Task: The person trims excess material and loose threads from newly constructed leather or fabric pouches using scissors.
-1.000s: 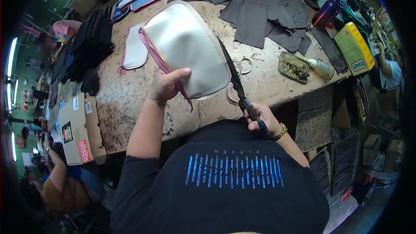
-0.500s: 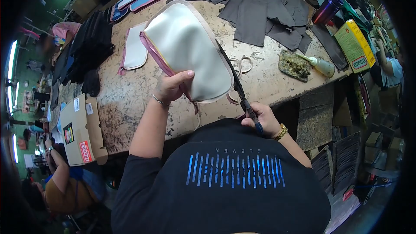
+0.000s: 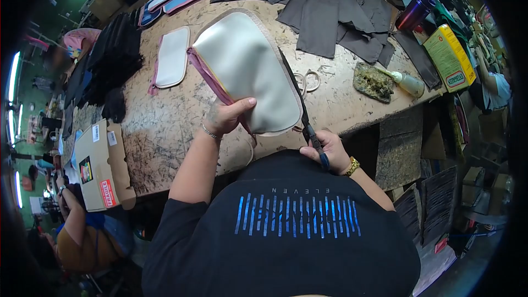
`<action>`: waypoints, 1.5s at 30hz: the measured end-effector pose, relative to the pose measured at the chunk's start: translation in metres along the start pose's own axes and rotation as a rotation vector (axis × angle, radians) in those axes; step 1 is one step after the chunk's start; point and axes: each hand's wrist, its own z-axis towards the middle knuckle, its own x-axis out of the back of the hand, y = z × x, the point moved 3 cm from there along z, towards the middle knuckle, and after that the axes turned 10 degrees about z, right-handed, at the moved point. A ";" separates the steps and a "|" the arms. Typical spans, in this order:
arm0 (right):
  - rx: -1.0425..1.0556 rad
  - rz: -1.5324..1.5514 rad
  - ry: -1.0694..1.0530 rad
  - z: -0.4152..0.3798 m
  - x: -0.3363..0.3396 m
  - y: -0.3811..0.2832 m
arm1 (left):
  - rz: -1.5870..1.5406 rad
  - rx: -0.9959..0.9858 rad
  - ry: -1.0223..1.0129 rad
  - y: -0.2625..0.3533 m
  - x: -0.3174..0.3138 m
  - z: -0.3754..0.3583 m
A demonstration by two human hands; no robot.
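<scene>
My left hand is closed on the lower left side of a white zippered pouch piece, the thumb on its face. A pink zipper tape with a yellow line runs along its left edge, and a pale trim goes round the rest. In my right hand is a pair of dark scissors. Their long blades point up and away, right along the pouch's right edge. A smaller white piece with pink tape lies on the table to the left.
Behind the pouch, dark grey fabric pieces cover the worktable. Off-white trim loops lie right of the blades. A glue-crusted block, bottle, yellow box and purple flask stand right; a cardboard box sits left.
My left hand and the pouch piece have shifted a little to the right and towards me. The scissors stay along its right edge, with my right hand slightly further left.
</scene>
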 end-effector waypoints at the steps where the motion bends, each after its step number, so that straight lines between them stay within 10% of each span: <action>1: -0.002 0.000 0.001 0.001 0.001 0.002 | -0.001 0.001 -0.001 -0.001 0.000 -0.001; 6: -0.016 0.375 -0.089 0.008 -0.002 -0.001 | 0.038 0.086 -0.020 -0.017 -0.006 -0.007; 15: 0.027 -0.007 0.000 0.005 -0.001 0.006 | 0.034 0.077 -0.045 -0.018 -0.003 -0.009; 45: 0.008 0.225 0.028 0.023 0.003 0.000 | 0.166 0.128 -0.188 -0.014 -0.006 -0.013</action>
